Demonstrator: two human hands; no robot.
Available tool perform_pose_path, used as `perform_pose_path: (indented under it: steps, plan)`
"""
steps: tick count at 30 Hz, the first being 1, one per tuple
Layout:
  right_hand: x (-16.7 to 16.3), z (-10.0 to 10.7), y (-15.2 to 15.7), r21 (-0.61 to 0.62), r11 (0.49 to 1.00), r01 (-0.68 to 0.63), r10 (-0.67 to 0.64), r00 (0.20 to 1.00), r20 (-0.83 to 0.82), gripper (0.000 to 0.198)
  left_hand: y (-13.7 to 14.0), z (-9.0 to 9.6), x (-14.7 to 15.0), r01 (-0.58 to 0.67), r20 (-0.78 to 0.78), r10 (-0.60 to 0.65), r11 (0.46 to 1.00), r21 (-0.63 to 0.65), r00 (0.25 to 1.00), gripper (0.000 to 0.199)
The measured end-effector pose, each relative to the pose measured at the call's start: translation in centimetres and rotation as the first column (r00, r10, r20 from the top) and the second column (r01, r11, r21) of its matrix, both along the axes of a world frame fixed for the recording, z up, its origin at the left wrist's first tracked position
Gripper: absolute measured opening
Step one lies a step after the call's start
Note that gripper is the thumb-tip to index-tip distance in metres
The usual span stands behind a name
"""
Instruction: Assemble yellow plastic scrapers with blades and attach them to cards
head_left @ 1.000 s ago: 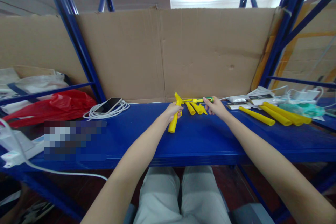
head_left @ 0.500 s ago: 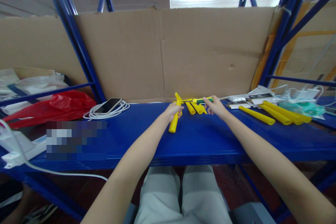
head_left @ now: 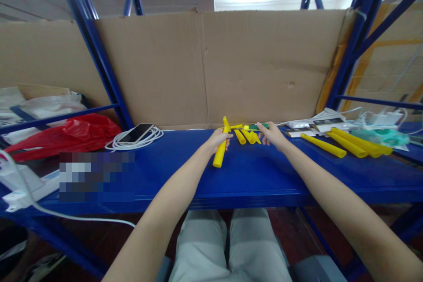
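Note:
My left hand [head_left: 218,139] is wrapped round a yellow plastic tube-like piece [head_left: 218,157] that has a branching upper end and a wider lower end. It is held tilted above the blue shelf. My right hand [head_left: 271,133] closes its fingers on the green-and-yellow handle of a screwdriver [head_left: 254,127], held level. The screwdriver points left at the upper part of the yellow piece; whether its tip touches a screw is too small to tell. Between my hands, several yellow tapered tubes [head_left: 240,137] lie on the shelf.
More yellow tubes [head_left: 325,146] lie on the right of the blue shelf [head_left: 178,172], near small packets [head_left: 327,124] and a green plastic bag [head_left: 380,137]. A phone [head_left: 137,132] rests on coiled white cable at left, beside a red bag [head_left: 69,134]. Cardboard [head_left: 158,70] stands behind.
The upper end of the yellow piece has turned slightly in my left hand. The screwdriver handle shows a different side, more green than before. My arms have hardly moved.

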State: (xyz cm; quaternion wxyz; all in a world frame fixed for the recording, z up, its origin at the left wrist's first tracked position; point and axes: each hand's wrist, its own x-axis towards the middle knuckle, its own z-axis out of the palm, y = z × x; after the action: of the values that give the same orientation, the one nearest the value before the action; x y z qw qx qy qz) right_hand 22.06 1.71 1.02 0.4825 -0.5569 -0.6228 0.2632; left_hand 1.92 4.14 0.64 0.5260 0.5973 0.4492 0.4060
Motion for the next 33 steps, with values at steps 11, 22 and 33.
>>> perform_pose_path:
  steps: [11,22,33]
  plan:
    - [0.12,-0.17,0.07,-0.013,0.999,-0.032,0.031,0.999,-0.016,0.025,-0.31,-0.20,0.64,-0.121,-0.055,0.127,0.988,0.096,0.990,0.018]
    - [0.36,-0.05,0.10,-0.042,0.997,0.072,-0.072,0.997,-0.014,0.041,-0.48,-0.08,0.83,-0.114,-0.038,0.121,0.980,0.166,0.992,0.015]
    - [-0.35,0.36,-0.65,-0.071,0.992,-0.107,0.091,0.975,-0.201,0.019,-0.30,-0.12,0.49,-0.143,-0.058,0.153,0.978,0.154,0.987,0.014]
